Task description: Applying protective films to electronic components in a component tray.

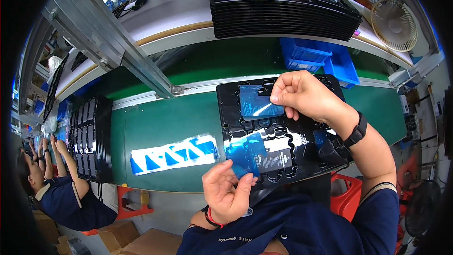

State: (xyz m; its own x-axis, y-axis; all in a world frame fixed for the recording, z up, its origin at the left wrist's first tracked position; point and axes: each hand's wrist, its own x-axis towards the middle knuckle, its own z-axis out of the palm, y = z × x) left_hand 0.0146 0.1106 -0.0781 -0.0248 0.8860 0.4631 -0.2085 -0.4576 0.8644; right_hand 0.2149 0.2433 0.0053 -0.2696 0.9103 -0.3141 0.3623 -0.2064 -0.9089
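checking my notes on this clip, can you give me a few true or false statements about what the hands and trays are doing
1. The right hand pinches a blue film piece over the black tray. True.
2. The left hand is empty. False: it holds a second blue film piece at the tray's near edge.
3. The tray lies on a green conveyor belt. True.
4. The right wrist is bare. False: it wears a black wristband.
5. A stack of black trays sits on the shelf beyond the belt. True.
6. The crates under that shelf are red. False: they are blue.
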